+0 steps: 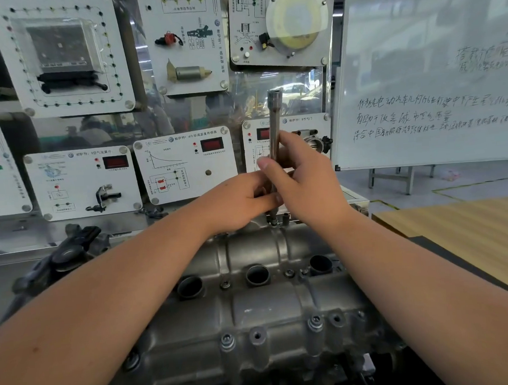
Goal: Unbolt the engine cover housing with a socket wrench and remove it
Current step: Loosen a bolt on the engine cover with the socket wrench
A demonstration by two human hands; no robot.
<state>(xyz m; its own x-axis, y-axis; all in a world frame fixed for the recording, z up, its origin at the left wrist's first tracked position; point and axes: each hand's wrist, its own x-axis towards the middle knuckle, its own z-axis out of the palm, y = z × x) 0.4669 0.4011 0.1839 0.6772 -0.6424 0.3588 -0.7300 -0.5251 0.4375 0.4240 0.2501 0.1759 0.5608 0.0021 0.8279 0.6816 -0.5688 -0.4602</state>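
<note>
At far edge of engine cover [254, 297], right hand [302, 177] gripped wrench [273, 125] shaft, tool upright. Left hand [235, 199] pinched shaft lower down, fingers touching right hand. Tool tip sat on bolt [272, 221] at cover's far rim. Display panels [184, 164] behind, whiteboard [434, 74] right.

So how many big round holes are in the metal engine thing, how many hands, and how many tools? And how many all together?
Big round holes in the engine cover housing: 3
Hands: 2
Socket wrench: 1
Total: 6
</note>
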